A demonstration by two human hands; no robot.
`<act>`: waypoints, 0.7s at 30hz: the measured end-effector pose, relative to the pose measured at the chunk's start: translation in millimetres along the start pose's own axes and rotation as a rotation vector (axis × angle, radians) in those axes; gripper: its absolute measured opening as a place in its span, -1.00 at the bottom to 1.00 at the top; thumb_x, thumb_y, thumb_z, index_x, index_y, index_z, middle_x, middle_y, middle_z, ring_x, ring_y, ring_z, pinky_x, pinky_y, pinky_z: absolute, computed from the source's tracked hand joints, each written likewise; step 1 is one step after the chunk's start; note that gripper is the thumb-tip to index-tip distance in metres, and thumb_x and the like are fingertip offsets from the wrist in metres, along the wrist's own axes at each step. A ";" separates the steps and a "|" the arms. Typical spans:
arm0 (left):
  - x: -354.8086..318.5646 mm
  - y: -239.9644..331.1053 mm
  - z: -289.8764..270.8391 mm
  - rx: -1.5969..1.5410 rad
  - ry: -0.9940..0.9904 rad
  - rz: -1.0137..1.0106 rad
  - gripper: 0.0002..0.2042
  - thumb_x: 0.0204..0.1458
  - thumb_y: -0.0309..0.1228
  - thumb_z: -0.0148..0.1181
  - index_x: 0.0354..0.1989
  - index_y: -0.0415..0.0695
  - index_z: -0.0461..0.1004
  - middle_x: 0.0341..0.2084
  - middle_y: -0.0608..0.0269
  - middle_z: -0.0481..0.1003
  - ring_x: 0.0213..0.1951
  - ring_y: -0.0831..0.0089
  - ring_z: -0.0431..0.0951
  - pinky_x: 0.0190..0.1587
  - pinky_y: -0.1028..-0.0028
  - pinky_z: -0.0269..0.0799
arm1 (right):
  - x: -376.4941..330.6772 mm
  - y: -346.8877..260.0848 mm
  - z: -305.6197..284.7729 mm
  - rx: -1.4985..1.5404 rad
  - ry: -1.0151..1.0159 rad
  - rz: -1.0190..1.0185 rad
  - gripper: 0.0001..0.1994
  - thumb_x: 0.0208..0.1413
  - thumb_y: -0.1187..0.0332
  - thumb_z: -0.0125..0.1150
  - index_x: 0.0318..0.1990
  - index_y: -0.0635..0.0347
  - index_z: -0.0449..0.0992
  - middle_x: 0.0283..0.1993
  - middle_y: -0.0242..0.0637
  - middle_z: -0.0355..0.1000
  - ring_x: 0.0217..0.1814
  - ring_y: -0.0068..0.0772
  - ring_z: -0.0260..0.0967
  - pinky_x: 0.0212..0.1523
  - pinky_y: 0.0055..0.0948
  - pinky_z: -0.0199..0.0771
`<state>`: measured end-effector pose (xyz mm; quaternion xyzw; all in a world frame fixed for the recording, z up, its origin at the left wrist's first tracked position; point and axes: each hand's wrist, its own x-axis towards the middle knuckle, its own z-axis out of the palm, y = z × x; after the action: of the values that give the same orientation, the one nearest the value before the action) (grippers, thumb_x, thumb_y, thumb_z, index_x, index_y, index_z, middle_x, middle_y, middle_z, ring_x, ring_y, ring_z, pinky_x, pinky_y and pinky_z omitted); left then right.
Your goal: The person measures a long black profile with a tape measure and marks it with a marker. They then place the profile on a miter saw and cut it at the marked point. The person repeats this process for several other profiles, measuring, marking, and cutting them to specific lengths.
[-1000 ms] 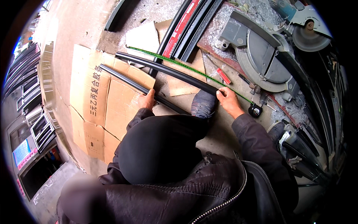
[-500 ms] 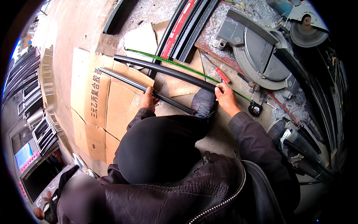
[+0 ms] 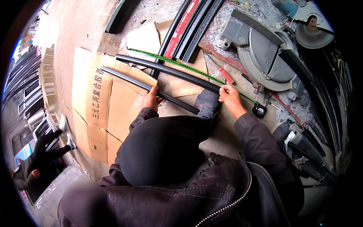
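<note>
My left hand (image 3: 151,100) is closed round a shorter dark grey bar (image 3: 126,79), thumb on top. One end lies over the cardboard, and the other reaches my shoe (image 3: 207,104). At the near end of a longer black bar (image 3: 181,75), my right hand (image 3: 231,100) pinches with thumb and fingers. The two bars run roughly side by side, a narrow gap between them. Just beyond the longer bar stretches the green blade of a tape measure (image 3: 193,70). Its black case (image 3: 259,110) rests on the floor to the right of my right hand.
Flattened cardboard (image 3: 90,132) covers the floor at left. A grey mitre saw (image 3: 264,56) stands at far right, its round blade (image 3: 314,34) raised. Black profiles (image 3: 189,34), one red-labelled, lie at the back. A red-handled tool (image 3: 226,76) lies near the saw. Another person (image 3: 41,155) is at lower left.
The other person at lower left has come further into view, with legs and shoes now showing by the cardboard. Both my hands keep their grip on the bars, with barely any shift.
</note>
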<state>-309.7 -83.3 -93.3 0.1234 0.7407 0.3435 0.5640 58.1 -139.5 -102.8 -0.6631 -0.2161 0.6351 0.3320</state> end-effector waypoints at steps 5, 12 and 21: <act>4.7 -1.9 -3.5 -0.029 -0.031 0.009 -0.63 0.13 -0.28 0.34 -0.02 -0.22 0.40 -0.35 0.22 0.49 -0.46 0.39 0.56 -0.37 0.40 0.62 | -4.2 -4.7 -0.9 0.013 0.006 0.025 -0.71 0.35 0.32 0.23 0.08 0.33 0.50 -0.20 -0.33 0.50 -0.28 -0.53 0.47 -0.24 -0.47 0.63; 3.1 -0.4 -1.8 -0.117 -0.073 0.003 -0.62 0.14 -0.25 0.36 0.00 -0.18 0.40 -0.34 0.24 0.55 -0.44 0.39 0.59 -0.34 0.37 0.57 | -5.2 -6.8 -1.5 0.088 0.021 -0.011 -0.67 0.37 0.27 0.22 0.13 0.31 0.50 -0.18 -0.35 0.50 -0.25 -0.54 0.47 -0.18 -0.47 0.63; 5.0 7.7 0.0 -0.175 -0.054 0.006 -0.67 0.16 -0.27 0.34 -0.03 -0.16 0.42 -0.21 0.14 0.62 -0.39 0.40 0.62 -0.32 0.38 0.60 | -5.6 -6.9 -2.7 0.119 0.026 -0.006 -0.67 0.38 0.24 0.22 0.14 0.27 0.50 -0.18 -0.39 0.49 -0.24 -0.56 0.47 -0.15 -0.48 0.60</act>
<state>-313.0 -74.8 -92.1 0.0853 0.6920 0.4053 0.5913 61.2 -139.2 -94.0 -0.6497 -0.1759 0.6371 0.3756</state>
